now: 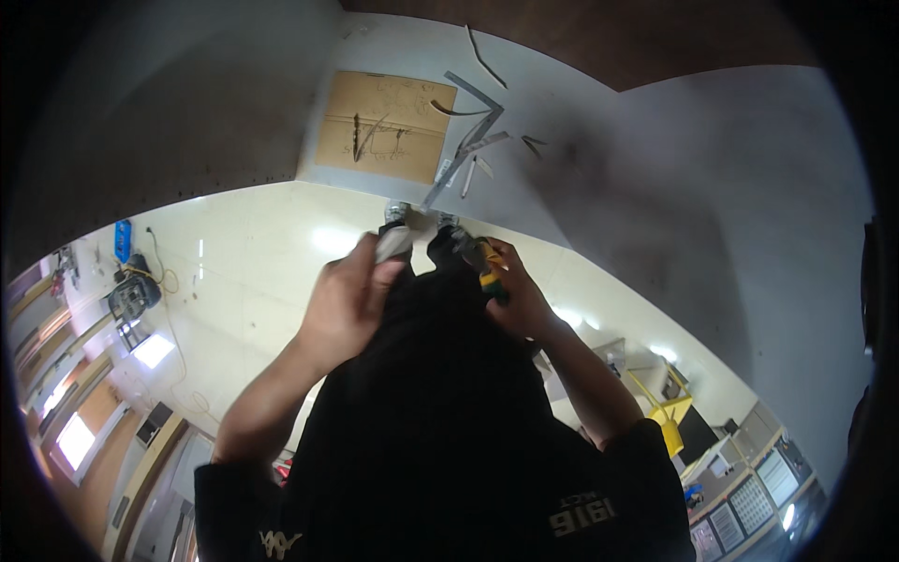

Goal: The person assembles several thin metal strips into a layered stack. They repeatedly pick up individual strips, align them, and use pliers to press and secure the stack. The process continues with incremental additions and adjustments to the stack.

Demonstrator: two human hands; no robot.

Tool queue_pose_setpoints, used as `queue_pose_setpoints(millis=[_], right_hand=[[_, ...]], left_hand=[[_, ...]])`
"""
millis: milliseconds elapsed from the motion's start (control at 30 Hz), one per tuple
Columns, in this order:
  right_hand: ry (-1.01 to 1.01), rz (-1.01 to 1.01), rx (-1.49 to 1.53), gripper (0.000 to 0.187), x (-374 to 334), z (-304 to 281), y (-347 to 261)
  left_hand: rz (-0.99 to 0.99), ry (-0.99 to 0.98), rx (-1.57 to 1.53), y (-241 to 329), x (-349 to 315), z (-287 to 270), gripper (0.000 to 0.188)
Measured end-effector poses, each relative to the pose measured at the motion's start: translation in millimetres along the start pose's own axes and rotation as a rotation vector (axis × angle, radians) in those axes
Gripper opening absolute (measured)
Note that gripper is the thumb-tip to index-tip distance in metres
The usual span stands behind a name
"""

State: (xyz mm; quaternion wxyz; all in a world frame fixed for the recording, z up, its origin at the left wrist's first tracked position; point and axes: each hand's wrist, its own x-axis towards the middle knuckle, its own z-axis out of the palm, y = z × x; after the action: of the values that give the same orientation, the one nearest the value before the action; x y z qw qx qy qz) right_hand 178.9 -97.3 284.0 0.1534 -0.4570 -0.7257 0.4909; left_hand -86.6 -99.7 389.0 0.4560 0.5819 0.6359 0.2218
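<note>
My left hand (342, 300) is closed round a pale, whitish piece (394, 244), blurred by motion, whose kind I cannot make out. My right hand (520, 298) grips pliers (491, 273) with yellow and green handles, their dark metal jaws tilted up toward the left. The two hands are apart, in front of my dark clothing and above my feet. Beyond them, on a grey surface, lie a flat cardboard sheet (412, 159) with pen marks and a metal square (487, 122). Dark curved strips (361, 140) rest on the cardboard.
A slim white pen-like stick (467, 180) and a narrow loose strip (484, 58) lie on the grey surface. Dark panels rise at the left and far side. On the pale floor at left stands a black machine (134, 290) with a cable. A yellow frame (670, 421) stands at right.
</note>
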Motion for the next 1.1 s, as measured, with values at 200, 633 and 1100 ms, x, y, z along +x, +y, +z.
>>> queue_pose_setpoints(millis=[200, 633, 1100], right_hand=[[0.264, 0.436, -0.411, 0.039, 16, 50, 226], [0.263, 0.59, -0.633, 0.037, 58, 29, 313], [-0.291, 0.101, 0.89, 0.021, 49, 5, -56]], left_hand=[[-0.109, 0.116, 0.381, 8, -17, 22, 0.016], [-0.066, 0.113, 0.645, 62, -1, 46, 0.022], [0.1, -0.029, 0.866, 38, -23, 24, 0.011]])
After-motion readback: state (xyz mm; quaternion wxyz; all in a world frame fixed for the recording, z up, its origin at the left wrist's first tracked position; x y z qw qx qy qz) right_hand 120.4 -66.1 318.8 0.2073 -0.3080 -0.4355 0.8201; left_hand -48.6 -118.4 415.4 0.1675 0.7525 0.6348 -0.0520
